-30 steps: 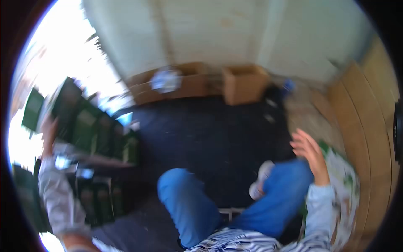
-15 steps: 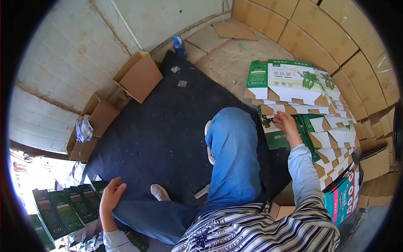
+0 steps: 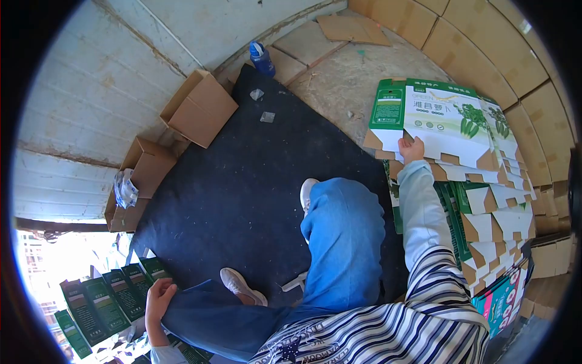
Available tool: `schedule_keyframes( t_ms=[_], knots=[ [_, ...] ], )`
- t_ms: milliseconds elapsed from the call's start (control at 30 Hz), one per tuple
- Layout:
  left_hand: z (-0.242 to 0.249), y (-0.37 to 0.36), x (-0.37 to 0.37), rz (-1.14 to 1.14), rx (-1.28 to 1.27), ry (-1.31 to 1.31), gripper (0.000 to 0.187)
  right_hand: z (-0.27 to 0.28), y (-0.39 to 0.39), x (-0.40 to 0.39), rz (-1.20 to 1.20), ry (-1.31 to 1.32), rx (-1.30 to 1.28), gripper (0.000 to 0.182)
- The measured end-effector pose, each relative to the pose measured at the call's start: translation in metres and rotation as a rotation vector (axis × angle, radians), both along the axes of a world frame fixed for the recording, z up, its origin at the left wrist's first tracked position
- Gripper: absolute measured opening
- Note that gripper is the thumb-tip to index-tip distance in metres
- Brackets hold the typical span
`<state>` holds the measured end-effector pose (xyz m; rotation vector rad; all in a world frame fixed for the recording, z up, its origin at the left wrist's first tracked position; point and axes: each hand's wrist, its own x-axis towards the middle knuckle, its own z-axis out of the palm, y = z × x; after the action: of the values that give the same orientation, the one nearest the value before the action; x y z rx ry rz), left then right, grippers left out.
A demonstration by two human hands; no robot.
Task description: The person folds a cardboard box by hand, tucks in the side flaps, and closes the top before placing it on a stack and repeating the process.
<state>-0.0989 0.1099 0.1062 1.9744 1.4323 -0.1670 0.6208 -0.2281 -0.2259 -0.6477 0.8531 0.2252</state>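
Note:
My right hand (image 3: 412,149) is at the near edge of the top flattened carton (image 3: 445,124), fingers closed on its white flap. This carton is green and white with printed vegetables, and it lies on a stack of similar flat cartons (image 3: 506,197). Beside my bent knee, my left hand (image 3: 159,298) hangs with loosely bent fingers and nothing in it. Close to that hand stands a row of dark green folded cartons (image 3: 100,306), partly cut off by the view's dark rim.
A black mat (image 3: 236,200) covers the floor. Open brown boxes (image 3: 203,109) stand along the wall, near a blue bottle (image 3: 262,59). Stacked brown boxes (image 3: 467,54) line the right side. Pink and teal cartons (image 3: 500,303) lie below the flat stack.
My right hand has moved up from the stack's left side to the top carton's near flap and closed on it. My left hand has lowered slightly, its fingers less spread. The view has shifted.

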Motion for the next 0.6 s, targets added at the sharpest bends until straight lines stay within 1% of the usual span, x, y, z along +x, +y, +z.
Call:
schedule_keyframes(
  t_ms=[100, 133, 167, 233, 267, 367, 433, 500, 567, 600],
  knots=[
    [0.001, 0.0, -0.008, 0.072, -0.068, -0.027, 0.031, -0.003, 0.011, 0.001, -0.076, -0.097, -0.021, 0.062],
    [0.003, -0.001, -0.007, 0.093, -0.084, -0.031, 0.031, -0.006, 0.011, 0.002, -0.093, -0.114, 0.006, 0.069],
    [0.004, -0.003, -0.009, 0.115, -0.102, -0.035, 0.032, -0.007, 0.008, 0.004, -0.1, -0.124, 0.009, 0.069],
    [0.003, -0.005, -0.017, 0.161, -0.132, -0.061, 0.032, 0.005, 0.006, 0.006, -0.116, -0.15, 0.019, 0.07],
    [0.003, -0.005, -0.021, 0.185, -0.143, -0.076, 0.033, 0.019, 0.008, 0.008, -0.144, -0.091, -0.029, 0.061],
    [0.006, -0.011, -0.026, 0.214, -0.142, -0.071, 0.033, 0.004, -0.021, 0.034, 0.157, -0.318, -0.285, 0.045],
    [0.004, -0.01, -0.031, 0.193, -0.116, -0.076, 0.033, 0.036, -0.02, 0.042, 0.126, -0.454, -0.7, 0.037],
    [0.004, -0.014, -0.037, 0.161, -0.056, -0.06, 0.033, 0.069, -0.023, 0.048, 0.106, -0.639, -0.78, 0.037],
    [0.005, -0.016, -0.035, 0.109, 0.042, -0.03, 0.033, 0.12, -0.017, 0.043, 0.174, -0.735, -0.749, 0.039],
    [0.008, -0.019, -0.029, 0.083, 0.107, -0.016, 0.033, 0.142, -0.014, 0.042, 0.222, -0.735, -0.686, 0.039]
  ],
)
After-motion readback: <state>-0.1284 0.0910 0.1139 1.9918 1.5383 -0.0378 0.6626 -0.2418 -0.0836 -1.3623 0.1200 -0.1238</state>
